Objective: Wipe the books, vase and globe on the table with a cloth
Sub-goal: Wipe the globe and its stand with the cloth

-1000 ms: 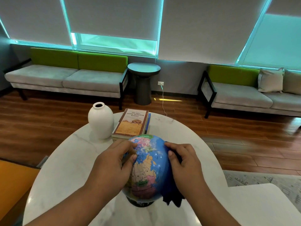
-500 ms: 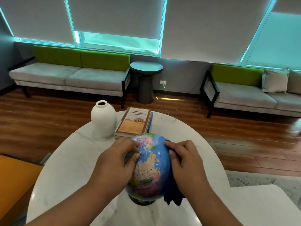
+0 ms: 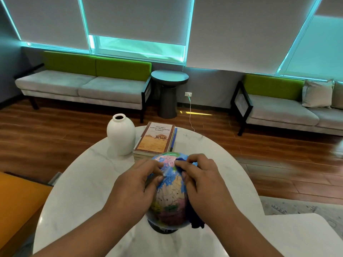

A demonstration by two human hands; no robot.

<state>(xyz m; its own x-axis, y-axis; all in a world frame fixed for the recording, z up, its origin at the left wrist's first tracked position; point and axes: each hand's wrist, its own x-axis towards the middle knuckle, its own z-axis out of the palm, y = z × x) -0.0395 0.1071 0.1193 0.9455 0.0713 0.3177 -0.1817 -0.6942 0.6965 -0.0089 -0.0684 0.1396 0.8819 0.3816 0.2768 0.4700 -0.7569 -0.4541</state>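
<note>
Globe (image 3: 170, 197): probably light, hollow, slick, and likely to pivot on its base. Left hand (image 3: 130, 191) cups one side to steady it. Right hand (image 3: 204, 188), opposite, grips cloth (image 3: 195, 220) against it. Best held by the sides.

- Globe (image 3: 171, 193): small sphere with blue seas and countries in pink, yellow, green and cream, on a dark round base. It stands upright at the near middle of the white marbled table (image 3: 83, 182). The left hand (image 3: 133, 188) grips its left side.
- Cloth (image 3: 194, 219): dark blue and crumpled, pressed to the globe's right side under the right hand (image 3: 202, 184). A fold shows near the top, and the tail hangs beside the base.
- Vase (image 3: 121, 135): matte white, egg-shaped, with a narrow dark mouth. It stands upright at the table's far left, just beside the books.
- Books (image 3: 156, 140): a flat stack just behind the globe. The top cover is tan and orange, titled "The No. 1 Ladies' Detective Agency", and a blue edge shows beneath it at right.
</note>
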